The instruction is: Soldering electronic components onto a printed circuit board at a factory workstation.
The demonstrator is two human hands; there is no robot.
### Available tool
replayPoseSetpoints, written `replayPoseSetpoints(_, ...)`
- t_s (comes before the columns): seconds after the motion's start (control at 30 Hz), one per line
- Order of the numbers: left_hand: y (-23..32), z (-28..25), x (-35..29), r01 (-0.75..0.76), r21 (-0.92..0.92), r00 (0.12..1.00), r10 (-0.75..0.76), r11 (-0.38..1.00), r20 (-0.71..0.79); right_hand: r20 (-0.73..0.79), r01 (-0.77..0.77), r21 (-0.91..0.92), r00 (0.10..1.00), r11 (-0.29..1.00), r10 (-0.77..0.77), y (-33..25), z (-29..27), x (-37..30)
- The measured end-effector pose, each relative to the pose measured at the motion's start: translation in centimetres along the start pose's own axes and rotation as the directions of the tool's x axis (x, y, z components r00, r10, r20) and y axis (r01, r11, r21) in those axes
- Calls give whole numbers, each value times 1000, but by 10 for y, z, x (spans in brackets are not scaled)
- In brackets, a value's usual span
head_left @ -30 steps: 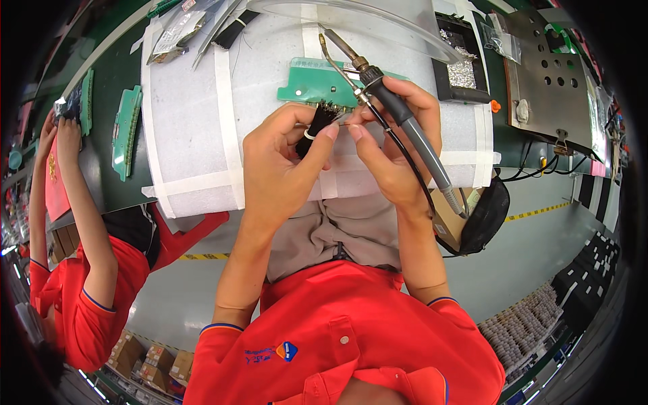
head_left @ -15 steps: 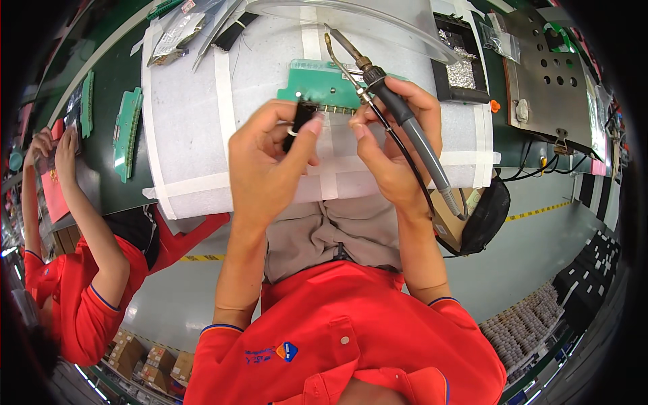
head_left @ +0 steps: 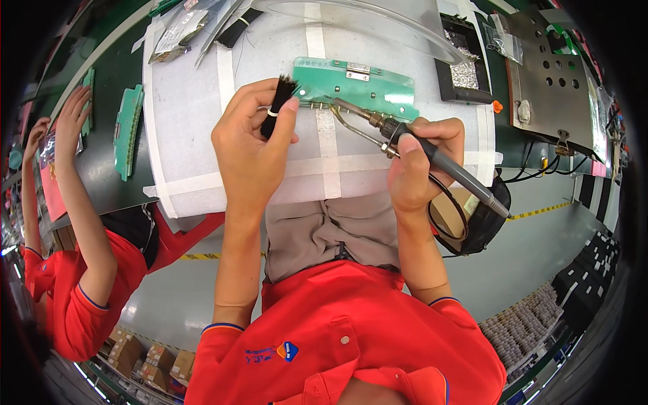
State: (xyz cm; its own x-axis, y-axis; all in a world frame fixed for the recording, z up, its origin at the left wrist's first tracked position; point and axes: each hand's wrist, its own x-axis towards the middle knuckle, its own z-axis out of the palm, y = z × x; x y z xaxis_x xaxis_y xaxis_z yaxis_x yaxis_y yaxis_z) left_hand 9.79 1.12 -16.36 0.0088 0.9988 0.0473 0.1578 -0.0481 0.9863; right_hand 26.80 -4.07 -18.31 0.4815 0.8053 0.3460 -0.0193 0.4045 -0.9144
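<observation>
Left hand [head_left: 248, 152]: black wires [head_left: 279, 98] | right hand [head_left: 413, 177]: soldering iron [head_left: 453, 166] | board [head_left: 385, 90] contact unclear

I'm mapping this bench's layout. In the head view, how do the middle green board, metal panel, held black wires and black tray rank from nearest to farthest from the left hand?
From the left hand:
1. Held black wires: in its grip.
2. Middle green board: ahead, to its right.
3. Black tray: farther right.
4. Metal panel: far right, beyond the tray.
</observation>
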Motion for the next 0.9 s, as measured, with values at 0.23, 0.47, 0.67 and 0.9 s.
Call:
replayPoseSetpoints(0.23,-4,2,1,-56,40,998,56,998,-14,84,-11,79,996,997,4,2,0,2)
replayPoseSetpoints(0.47,-6,2,0,-66,51,998,67,997,-11,70,-113,4,991,994,113,-6,6,0)
replayPoseSetpoints(0.67,-8,3,0,-89,65,996,91,994,-18,131,-112,-65,984,992,120,-8,2,-1)
replayPoseSetpoints(0.9,-5,1,0,-71,81,997,72,994,-16,87,-79,-4,993,997,79,-7,4,0)
